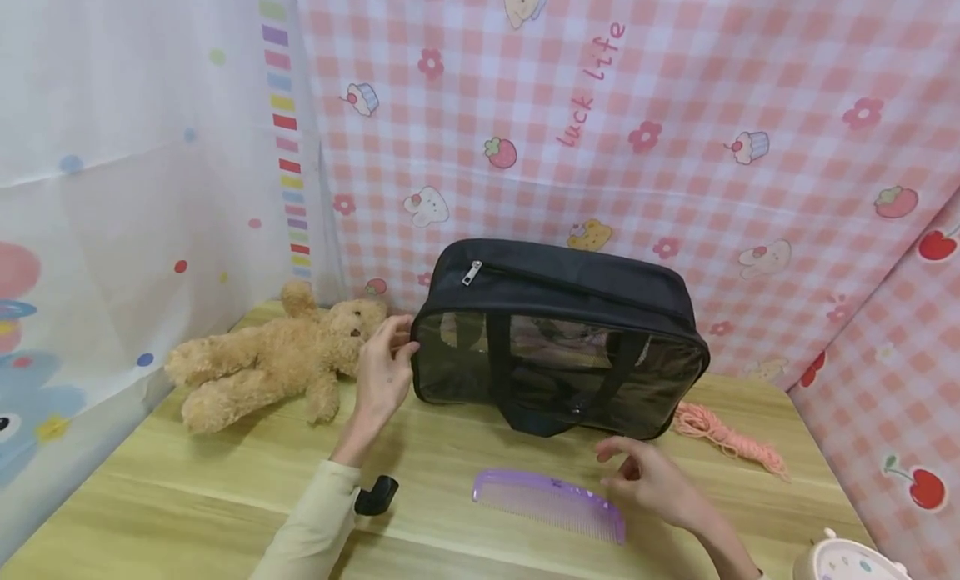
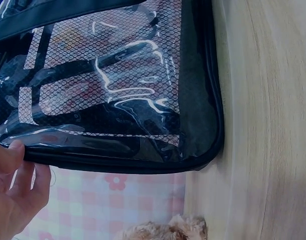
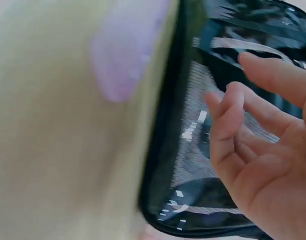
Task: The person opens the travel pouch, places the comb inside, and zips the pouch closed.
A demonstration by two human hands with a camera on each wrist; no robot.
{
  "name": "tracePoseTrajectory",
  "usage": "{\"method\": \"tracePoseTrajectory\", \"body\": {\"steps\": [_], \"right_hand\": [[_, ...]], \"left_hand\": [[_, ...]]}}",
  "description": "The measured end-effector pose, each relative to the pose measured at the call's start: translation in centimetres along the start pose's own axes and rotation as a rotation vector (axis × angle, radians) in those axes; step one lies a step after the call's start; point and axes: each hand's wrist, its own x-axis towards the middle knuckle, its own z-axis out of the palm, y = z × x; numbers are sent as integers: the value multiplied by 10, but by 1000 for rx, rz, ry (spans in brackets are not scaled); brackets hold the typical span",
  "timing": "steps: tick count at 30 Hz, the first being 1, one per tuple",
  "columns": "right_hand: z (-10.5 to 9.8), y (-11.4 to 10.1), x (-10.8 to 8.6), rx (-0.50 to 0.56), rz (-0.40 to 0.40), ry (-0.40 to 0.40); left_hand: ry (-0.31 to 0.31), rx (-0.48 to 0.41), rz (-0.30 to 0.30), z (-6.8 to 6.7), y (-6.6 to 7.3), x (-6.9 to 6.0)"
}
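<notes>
A black bag point(image 1: 558, 334) with clear front panels stands on the table, its zipper pull at the top left. My left hand point(image 1: 384, 367) pinches the bag's left edge; in the left wrist view the thumb of that hand point(image 2: 17, 185) lies on the front of the piping, fingers behind. My right hand point(image 1: 656, 484), loosely bent and holding nothing, hovers by the bag's lower right, beside a purple comb point(image 1: 551, 503) lying on the table. The right wrist view shows this hand point(image 3: 268, 145) in front of the bag point(image 3: 193, 120), with the comb point(image 3: 125, 50) blurred.
A tan teddy bear point(image 1: 281, 359) lies left of the bag. Pink yarn point(image 1: 731, 438) lies at the right, partly behind the bag. A small black object point(image 1: 377, 495) sits by my left sleeve. A pale round item point(image 1: 847, 561) is at the table's point(image 1: 420, 547) near right.
</notes>
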Motion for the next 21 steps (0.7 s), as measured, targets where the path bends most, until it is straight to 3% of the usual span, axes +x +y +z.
{"method": "tracePoseTrajectory", "body": {"steps": [10,16,21], "right_hand": [[22,19,0,-49,11,14],[26,25,-1,42,13,-54],[27,25,-2,7,55,-87]], "left_hand": [[-18,-2,18,1,1,1],[-31,10,11,1,3,1],[-28,30,3,1,4,1]]}}
